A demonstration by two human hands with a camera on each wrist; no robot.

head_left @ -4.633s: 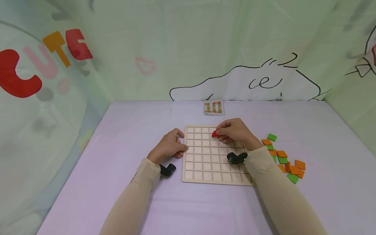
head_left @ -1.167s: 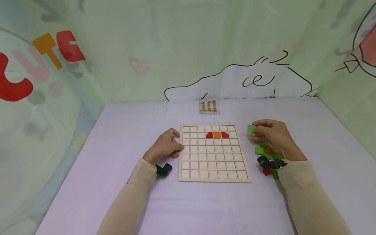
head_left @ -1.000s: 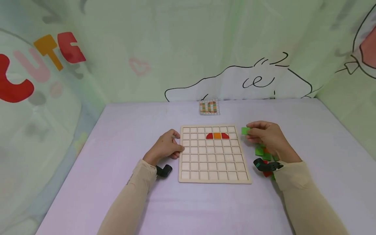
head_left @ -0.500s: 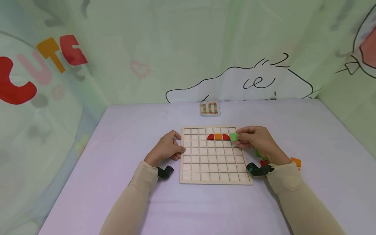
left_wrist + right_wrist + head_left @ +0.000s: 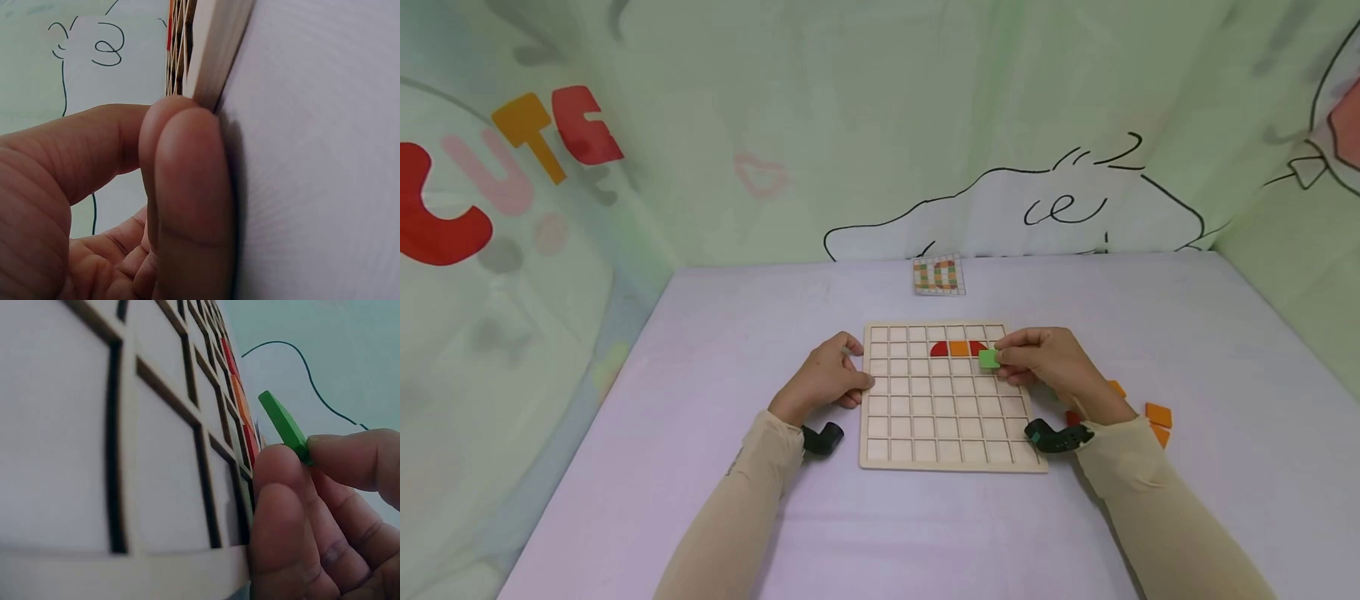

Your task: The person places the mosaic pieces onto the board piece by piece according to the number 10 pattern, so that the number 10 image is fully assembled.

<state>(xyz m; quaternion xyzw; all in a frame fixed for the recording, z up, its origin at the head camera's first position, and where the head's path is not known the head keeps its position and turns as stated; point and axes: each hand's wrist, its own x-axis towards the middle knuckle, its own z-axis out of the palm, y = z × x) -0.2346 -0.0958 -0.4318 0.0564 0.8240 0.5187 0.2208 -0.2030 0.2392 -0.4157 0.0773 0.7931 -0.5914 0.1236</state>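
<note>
In the head view, a wooden grid board (image 5: 928,408) lies flat on the table. My left hand (image 5: 823,377) rests at its left edge, thumb and fingertips (image 5: 194,169) touching the rim. My right hand (image 5: 1037,358) pinches a green square tile (image 5: 988,359) between thumb and forefinger, above the board's right-hand columns. The right wrist view has that green tile (image 5: 284,422) tilted and raised off the grid. In the second row sit an orange square tile (image 5: 958,348), a red curved tile (image 5: 939,349) on its left and another red tile (image 5: 977,347) on its right, partly covered.
A small printed pattern card (image 5: 938,275) lies behind the board. Orange tiles (image 5: 1158,415) and a red piece (image 5: 1073,417) lie on the table to the right, partly hidden by my right arm. A printed cloth (image 5: 775,125) hangs behind.
Orange and red tiles now lie in the second row. My right hand has brought a green tile left from the pile, over the board's right side, then slightly toward me. The left hand stays put.
</note>
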